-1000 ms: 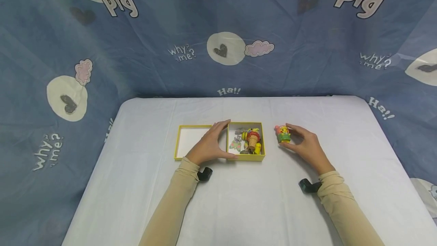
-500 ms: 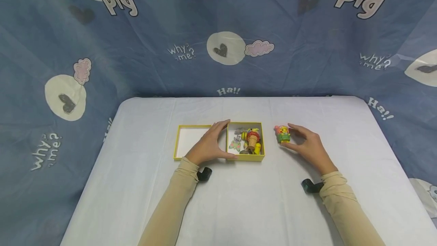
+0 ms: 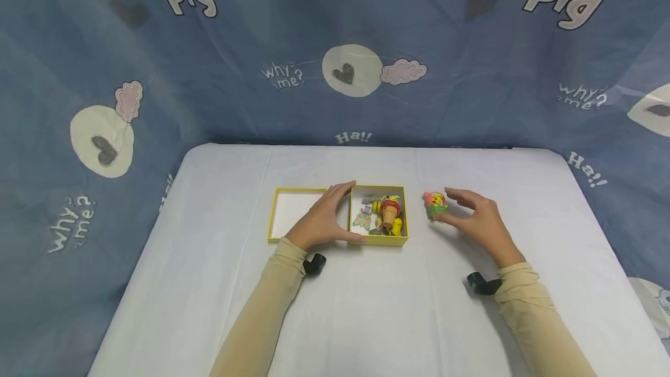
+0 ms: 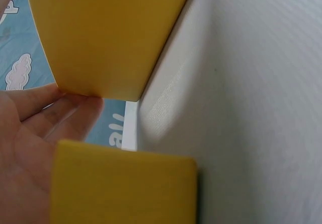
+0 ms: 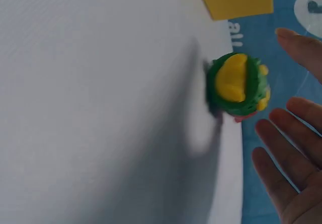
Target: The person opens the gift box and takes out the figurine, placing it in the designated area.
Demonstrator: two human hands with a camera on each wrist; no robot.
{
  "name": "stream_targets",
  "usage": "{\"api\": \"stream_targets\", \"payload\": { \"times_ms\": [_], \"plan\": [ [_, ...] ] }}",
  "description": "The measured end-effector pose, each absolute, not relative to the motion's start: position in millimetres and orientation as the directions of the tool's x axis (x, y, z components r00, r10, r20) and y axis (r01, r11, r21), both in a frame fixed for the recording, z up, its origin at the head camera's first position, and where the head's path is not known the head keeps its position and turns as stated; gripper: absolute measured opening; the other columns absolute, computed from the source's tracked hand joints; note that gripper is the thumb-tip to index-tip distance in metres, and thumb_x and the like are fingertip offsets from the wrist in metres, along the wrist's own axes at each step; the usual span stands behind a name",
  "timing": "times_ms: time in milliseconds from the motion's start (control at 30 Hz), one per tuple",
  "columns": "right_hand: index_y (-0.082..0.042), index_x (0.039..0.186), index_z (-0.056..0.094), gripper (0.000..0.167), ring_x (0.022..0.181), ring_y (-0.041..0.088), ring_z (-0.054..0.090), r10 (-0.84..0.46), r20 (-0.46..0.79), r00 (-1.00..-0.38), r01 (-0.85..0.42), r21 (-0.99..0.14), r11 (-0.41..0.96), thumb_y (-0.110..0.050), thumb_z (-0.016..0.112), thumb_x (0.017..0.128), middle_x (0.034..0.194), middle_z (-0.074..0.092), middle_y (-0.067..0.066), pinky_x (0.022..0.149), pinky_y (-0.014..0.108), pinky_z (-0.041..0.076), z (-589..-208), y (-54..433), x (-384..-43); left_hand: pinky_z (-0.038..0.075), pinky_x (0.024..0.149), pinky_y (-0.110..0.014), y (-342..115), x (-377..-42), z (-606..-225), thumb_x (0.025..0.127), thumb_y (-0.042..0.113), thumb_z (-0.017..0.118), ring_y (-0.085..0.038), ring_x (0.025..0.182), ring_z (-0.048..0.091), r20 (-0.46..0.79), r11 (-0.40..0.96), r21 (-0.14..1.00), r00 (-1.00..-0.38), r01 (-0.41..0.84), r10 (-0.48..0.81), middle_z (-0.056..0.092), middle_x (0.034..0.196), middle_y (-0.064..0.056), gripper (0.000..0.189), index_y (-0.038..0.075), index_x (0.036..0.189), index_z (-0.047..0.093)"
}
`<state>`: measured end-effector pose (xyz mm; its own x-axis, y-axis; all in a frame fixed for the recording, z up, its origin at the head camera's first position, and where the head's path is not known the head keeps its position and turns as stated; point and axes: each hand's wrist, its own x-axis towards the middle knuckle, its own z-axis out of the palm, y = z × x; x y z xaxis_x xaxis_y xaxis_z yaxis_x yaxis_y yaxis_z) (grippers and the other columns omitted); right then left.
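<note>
My left hand (image 3: 324, 223) holds the yellow open box (image 3: 384, 241) across its left end, thumb at the near corner and fingers at the far corner. In the left wrist view its fingertips press against the box's yellow wall (image 4: 110, 38). Small toy figures (image 3: 388, 214) lie inside, one with a red and yellow top over a brown cone shape. To the box's right is a toy figurine (image 3: 435, 205) with pink, yellow and green parts. Beside it my right hand (image 3: 484, 223) is spread; the right wrist view shows its fingers apart from the figurine (image 5: 239, 85).
A shallow yellow-edged lid (image 3: 295, 208), white inside, lies left of the box, partly behind the left hand. The table has a white cloth (image 3: 366, 307), and a blue printed curtain (image 3: 445, 109) hangs behind it.
My right hand has drawn slightly right, its fingertips moving away from the figurine, which stays in place. The left hand and box keep their positions; the head view has shifted slightly.
</note>
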<state>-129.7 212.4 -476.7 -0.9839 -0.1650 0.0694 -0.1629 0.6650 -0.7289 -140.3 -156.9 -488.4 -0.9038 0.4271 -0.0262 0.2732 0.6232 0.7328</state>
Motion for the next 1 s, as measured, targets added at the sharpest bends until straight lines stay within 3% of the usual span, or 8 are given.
{"api": "stream_targets", "payload": {
  "times_ms": [233, 633, 900, 1000],
  "plan": [
    [-0.006, 0.136, 0.066, 0.061, 0.125, 0.042, 0.065, -0.221, 0.085, -0.971, -0.216, -0.705, 0.675, -0.028, 0.088, 0.084, 0.134, 0.07, 0.016, 0.105, 0.061, 0.052, -456, 204, -131, 0.033, 0.124, -0.062, -157, -141, -488, 0.059, 0.063, 0.095, -0.033, 0.159, 0.024, -0.032, 0.624, 0.733, -0.903, 0.271, 0.429, 0.032, 0.168, 0.003, 0.13, 0.027, 0.164, 0.028],
    [-0.007, 0.131, 0.071, 0.062, 0.128, 0.035, 0.064, -0.373, 0.046, -0.927, -0.328, -0.581, 0.745, -0.036, 0.091, 0.079, 0.131, 0.072, 0.013, 0.109, 0.06, 0.05, -415, 169, -138, 0.033, 0.123, -0.062, -157, -143, -488, 0.058, 0.064, 0.095, -0.036, 0.159, 0.024, -0.018, 0.623, 0.73, -0.904, 0.281, 0.428, 0.034, 0.167, 0.003, 0.13, 0.025, 0.164, 0.029],
    [-0.005, 0.13, 0.071, 0.064, 0.123, 0.034, 0.067, -0.457, -0.01, -0.889, -0.389, -0.509, 0.768, -0.032, 0.093, 0.076, 0.126, 0.075, 0.014, 0.109, 0.058, 0.051, -403, 149, -144, 0.034, 0.123, -0.062, -157, -142, -489, 0.058, 0.064, 0.095, -0.034, 0.159, 0.025, -0.01, 0.612, 0.738, -0.902, 0.285, 0.432, 0.035, 0.166, 0.003, 0.13, 0.025, 0.164, 0.029],
    [-0.005, 0.13, 0.071, 0.064, 0.114, 0.032, 0.071, -0.48, -0.027, -0.877, -0.407, -0.491, 0.77, -0.033, 0.092, 0.077, 0.126, 0.075, 0.014, 0.101, 0.053, 0.058, -401, 142, -145, 0.035, 0.123, -0.061, -157, -142, -489, 0.059, 0.063, 0.095, -0.031, 0.158, 0.027, -0.006, 0.608, 0.739, -0.9, 0.29, 0.437, 0.035, 0.166, 0.003, 0.13, 0.024, 0.164, 0.029]
  ]
}}
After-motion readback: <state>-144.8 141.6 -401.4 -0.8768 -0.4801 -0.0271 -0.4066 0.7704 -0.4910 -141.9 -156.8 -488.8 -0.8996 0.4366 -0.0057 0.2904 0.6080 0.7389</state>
